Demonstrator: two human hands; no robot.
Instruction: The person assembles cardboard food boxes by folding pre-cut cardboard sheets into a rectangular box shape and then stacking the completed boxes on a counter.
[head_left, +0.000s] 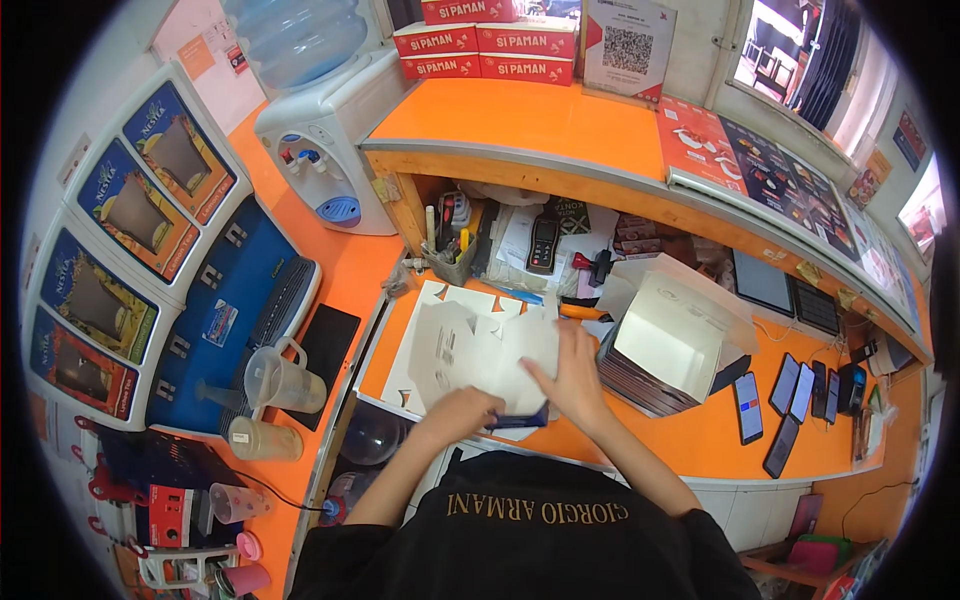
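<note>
A white cardboard food box, partly folded with its printed flaps spread, lies before me on the orange counter. My left hand is closed on its near left edge, fingers curled under. Around the right side wraps my right hand, its thumb laid on the inner face. A dark blue strip shows at the box's near edge, between the hands. Beneath it are flat white cardboard blanks with cut-out notches. Just right of my right hand stands a nested stack of formed boxes, open side up.
Several phones and a tablet lie at the right. Behind are a pen holder and a handheld card terminal under the raised shelf. On the left stand a drink dispenser and a plastic jug.
</note>
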